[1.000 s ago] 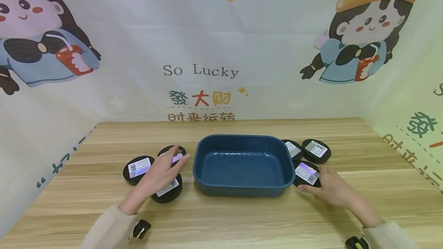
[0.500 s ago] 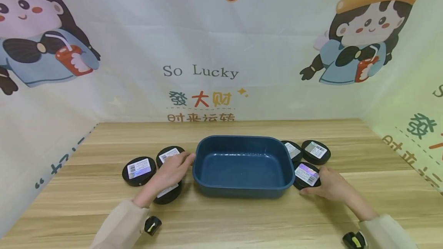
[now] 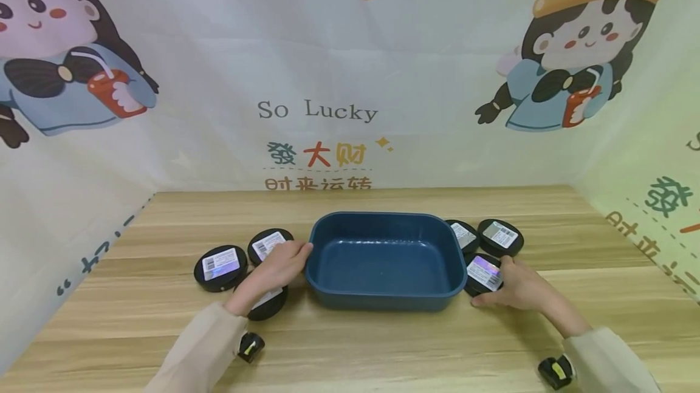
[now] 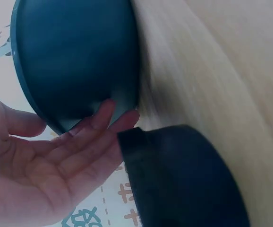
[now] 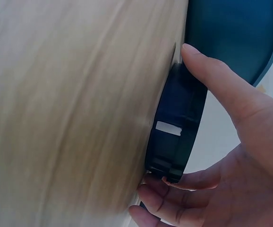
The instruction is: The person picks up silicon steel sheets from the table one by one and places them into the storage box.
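Observation:
A blue rectangular bin [image 3: 385, 259] stands in the middle of the wooden table. My left hand [image 3: 279, 266] is at its left rim. In the left wrist view the fingers [image 4: 96, 142] are mostly straight against the bin's outer wall, and the thumb is near the rim. At the bin's right side, my right hand [image 3: 525, 287] holds a black round disc [image 3: 483, 273] with a shiny white label. Its thumb [image 5: 217, 71] is at one edge and its fingers at the opposite edge; the disc still seems to rest on the table.
Two more labelled black discs, one behind the bin's corner [image 3: 462, 236] and one farther right [image 3: 500, 237], lie beyond my right hand. On the left are a disc [image 3: 220, 267], another disc [image 3: 268, 245] and a third disc [image 3: 268, 305], partly under my left arm. A printed cloth [image 3: 328, 65] stands behind.
My left hand has moved right, from above the left discs to the bin's left rim. The right hand stays at its disc, with only a slight shift of its fingers.

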`<state>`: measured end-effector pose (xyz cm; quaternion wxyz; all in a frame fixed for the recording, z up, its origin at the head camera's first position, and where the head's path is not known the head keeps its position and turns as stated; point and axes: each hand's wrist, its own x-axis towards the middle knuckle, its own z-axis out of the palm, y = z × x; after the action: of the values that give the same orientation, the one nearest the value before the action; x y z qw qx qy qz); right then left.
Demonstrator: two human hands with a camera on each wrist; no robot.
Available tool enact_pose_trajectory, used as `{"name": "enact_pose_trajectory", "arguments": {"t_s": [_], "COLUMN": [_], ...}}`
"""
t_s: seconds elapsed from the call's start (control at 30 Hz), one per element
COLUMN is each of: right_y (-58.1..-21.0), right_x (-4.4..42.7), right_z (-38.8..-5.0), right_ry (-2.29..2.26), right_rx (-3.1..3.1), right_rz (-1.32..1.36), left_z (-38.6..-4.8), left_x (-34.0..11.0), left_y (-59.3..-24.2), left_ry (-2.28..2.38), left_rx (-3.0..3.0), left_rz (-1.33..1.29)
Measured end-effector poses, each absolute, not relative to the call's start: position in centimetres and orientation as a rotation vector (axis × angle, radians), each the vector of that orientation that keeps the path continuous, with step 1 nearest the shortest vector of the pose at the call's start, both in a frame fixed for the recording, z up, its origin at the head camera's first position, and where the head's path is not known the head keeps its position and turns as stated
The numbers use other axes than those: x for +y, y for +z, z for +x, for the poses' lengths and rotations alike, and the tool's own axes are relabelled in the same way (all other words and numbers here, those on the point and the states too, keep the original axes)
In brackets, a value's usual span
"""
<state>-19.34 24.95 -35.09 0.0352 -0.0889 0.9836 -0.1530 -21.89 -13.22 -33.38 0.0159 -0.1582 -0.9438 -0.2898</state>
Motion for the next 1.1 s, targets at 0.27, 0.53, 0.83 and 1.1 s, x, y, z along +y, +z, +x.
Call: {"name": "enact_pose_trajectory", "arguments": {"t_s": [0.27,0.53,0.83,1.1], "right_y": [-35.1,-35.1,-35.0,-35.2], "right_x": [24.7,24.5,24.4,24.5], "right_z": [-19.5,-19.7,-19.7,-19.7], "right_ry": [-0.435,-0.447,-0.417,-0.401], "right_rx": [3.029,3.026,3.037,3.047], "right_rz": [-0.246,-0.228,-0.243,-0.282], "left_z": [-22.2,-22.4,-22.5,-22.3], "left_x": [-12.5,-12.0,-11.8,-11.7], "left_y": [-33.6,-34.3,-34.5,-34.4], "left_ry": [-0.922,-0.860,-0.793,-0.773], "left_rx": [-2.979,-2.948,-2.936,-2.956], "left_rz": [-0.417,-0.395,-0.400,-0.387]}}
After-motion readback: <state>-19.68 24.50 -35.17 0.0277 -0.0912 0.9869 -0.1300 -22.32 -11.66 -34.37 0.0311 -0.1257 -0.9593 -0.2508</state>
